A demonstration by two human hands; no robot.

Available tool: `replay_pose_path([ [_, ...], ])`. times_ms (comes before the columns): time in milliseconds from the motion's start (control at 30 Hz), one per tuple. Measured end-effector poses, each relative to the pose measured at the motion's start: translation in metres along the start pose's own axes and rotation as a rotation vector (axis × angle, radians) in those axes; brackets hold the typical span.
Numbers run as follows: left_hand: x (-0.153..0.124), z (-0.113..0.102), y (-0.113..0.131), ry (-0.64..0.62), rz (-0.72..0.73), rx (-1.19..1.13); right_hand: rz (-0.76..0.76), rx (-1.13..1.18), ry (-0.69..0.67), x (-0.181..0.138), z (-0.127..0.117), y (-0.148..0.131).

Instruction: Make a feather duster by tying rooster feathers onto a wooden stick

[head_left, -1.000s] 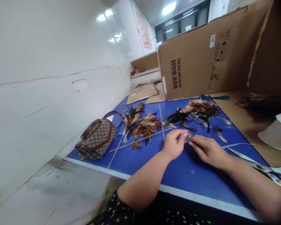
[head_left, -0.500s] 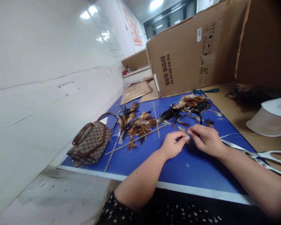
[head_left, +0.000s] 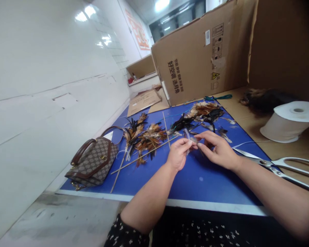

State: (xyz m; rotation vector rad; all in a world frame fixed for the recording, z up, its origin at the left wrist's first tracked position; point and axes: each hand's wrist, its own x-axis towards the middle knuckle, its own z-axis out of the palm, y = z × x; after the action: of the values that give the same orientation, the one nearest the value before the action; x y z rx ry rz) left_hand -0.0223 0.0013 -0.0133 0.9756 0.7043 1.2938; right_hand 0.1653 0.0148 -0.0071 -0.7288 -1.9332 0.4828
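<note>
My left hand (head_left: 178, 154) and my right hand (head_left: 216, 150) meet over the blue mat (head_left: 195, 178), fingertips pinched together on a small grey feather (head_left: 190, 138). Behind them lie bundles of brown and black feathers (head_left: 146, 137) tied to thin wooden sticks (head_left: 144, 155), and a looser heap of feathers (head_left: 203, 111) farther back. Both forearms rest low over the mat's front edge.
A patterned brown handbag (head_left: 92, 161) sits at the mat's left corner by the white wall. Large scissors (head_left: 285, 166) lie to the right, a roll of white tape (head_left: 288, 121) beyond them. A big cardboard box (head_left: 203, 58) stands behind.
Both hands have shifted a little left and farther back on the mat, and stay pinched together on the small feather. The camera has turned right, so the white roll shows fully.
</note>
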Motion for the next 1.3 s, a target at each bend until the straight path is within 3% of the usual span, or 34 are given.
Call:
replay_pose_path([
  [133, 0.0, -0.001, -0.004, 0.003, -0.03, -0.015, -0.008, 0.067, -0.065, 0.0, 0.002, 0.0],
  [333, 0.001, -0.001, -0.007, -0.003, -0.022, -0.003, -0.05, 0.042, -0.03, 0.002, 0.003, 0.002],
  [500, 0.001, 0.0, -0.005, -0.007, -0.025, 0.016, 0.014, -0.001, -0.038, 0.003, 0.004, 0.001],
  [700, 0.002, -0.005, -0.006, 0.034, -0.044, 0.105, 0.134, -0.102, 0.067, 0.002, 0.004, 0.001],
  [933, 0.001, -0.006, -0.004, -0.022, -0.105, 0.038, 0.214, -0.094, 0.209, 0.002, 0.006, 0.0],
  [1067, 0.001, -0.005, -0.002, -0.046, -0.119, -0.005, 0.287, 0.077, 0.249, 0.002, 0.004, -0.004],
  [1200, 0.001, -0.005, 0.0, -0.059, -0.121, -0.06, 0.34, 0.432, 0.13, 0.001, -0.005, -0.011],
  [1300, -0.001, -0.005, 0.003, -0.123, -0.146, -0.11, 0.348, 0.444, 0.144, 0.002, -0.006, -0.008],
])
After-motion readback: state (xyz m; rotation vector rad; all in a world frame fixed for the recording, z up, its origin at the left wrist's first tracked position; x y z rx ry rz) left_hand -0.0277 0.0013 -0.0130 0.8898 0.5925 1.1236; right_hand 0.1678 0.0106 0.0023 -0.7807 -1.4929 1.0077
